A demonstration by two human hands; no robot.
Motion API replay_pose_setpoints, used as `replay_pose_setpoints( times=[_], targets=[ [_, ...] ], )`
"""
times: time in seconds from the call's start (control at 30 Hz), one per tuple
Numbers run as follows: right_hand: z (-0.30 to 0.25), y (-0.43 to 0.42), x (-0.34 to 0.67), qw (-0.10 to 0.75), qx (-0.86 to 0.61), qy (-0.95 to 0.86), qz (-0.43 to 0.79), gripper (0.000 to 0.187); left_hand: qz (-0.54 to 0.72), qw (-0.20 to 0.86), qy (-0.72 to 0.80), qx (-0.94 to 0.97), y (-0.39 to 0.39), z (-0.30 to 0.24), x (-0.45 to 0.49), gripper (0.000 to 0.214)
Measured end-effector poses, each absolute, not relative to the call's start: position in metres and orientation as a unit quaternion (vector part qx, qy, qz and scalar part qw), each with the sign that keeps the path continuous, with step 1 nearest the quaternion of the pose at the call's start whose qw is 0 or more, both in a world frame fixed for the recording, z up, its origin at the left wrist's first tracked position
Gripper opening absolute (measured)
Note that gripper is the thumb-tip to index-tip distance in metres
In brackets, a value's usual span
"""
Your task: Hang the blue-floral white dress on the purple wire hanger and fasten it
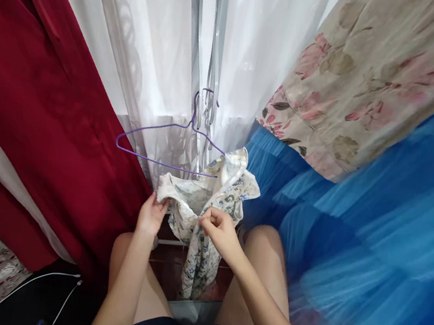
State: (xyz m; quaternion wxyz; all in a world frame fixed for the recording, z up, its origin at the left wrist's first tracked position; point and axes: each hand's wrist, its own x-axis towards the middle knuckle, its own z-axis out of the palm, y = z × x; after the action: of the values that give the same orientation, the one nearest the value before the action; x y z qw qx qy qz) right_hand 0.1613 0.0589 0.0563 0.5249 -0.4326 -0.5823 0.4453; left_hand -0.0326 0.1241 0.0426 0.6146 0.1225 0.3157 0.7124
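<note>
A white garment with a small blue and green floral print (pixel 210 205) hangs over the right end of a purple wire hanger (pixel 150 144). The hanger's hook catches on a metal window bar behind a sheer white curtain. My left hand (pixel 151 213) pinches the garment's left edge. My right hand (pixel 220 229) grips a fold of the same cloth near its middle. The garment's lower part drops between my knees.
A dark red curtain (pixel 34 102) fills the left. The sheer white curtain (pixel 157 39) hangs in the middle. Blue tulle fabric (pixel 373 234) and a beige floral cloth (pixel 377 72) lie to the right. A white cable (pixel 39 282) runs over a dark object at bottom left.
</note>
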Motion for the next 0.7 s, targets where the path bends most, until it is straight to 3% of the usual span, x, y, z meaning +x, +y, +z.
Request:
replay_pose_setpoints(
  times=[0.1, 0.2, 0.3, 0.33, 0.43, 0.53, 0.63, 0.7],
  targets=[
    [0.025, 0.046, 0.169, 0.521, -0.463, -0.573, 0.431, 0.023, 0.678, 0.656, 0.288, 0.167, 0.085, 0.027, 0.004, 0.01],
    [0.007, 0.027, 0.173, 0.517, -0.474, -0.598, 0.388, 0.013, 0.638, 0.663, 0.262, 0.292, 0.046, 0.027, 0.029, 0.017],
    [0.007, 0.011, 0.173, 0.518, -0.452, -0.595, 0.416, 0.048, 0.562, 0.652, 0.286, 0.421, 0.021, 0.038, 0.041, 0.02],
    [0.01, 0.008, 0.173, 0.519, -0.444, -0.586, 0.435, 0.044, 0.543, 0.639, 0.297, 0.457, 0.018, 0.042, 0.042, 0.021],
    [0.02, 0.002, 0.175, 0.523, -0.437, -0.573, 0.455, 0.008, 0.542, 0.56, 0.334, 0.53, 0.017, 0.046, 0.044, 0.02],
    [0.028, -0.003, 0.183, 0.518, -0.441, -0.573, 0.457, 0.025, 0.58, 0.474, 0.351, 0.562, 0.021, 0.038, 0.041, 0.019],
    [0.038, -0.006, 0.195, 0.495, -0.424, -0.596, 0.469, 0.023, 0.501, 0.555, 0.318, 0.583, 0.02, 0.02, 0.033, 0.037],
    [0.047, -0.006, 0.205, 0.487, -0.399, -0.628, 0.457, 0.021, 0.427, 0.63, 0.304, 0.573, 0.016, 0.007, 0.027, 0.036]
  ],
)
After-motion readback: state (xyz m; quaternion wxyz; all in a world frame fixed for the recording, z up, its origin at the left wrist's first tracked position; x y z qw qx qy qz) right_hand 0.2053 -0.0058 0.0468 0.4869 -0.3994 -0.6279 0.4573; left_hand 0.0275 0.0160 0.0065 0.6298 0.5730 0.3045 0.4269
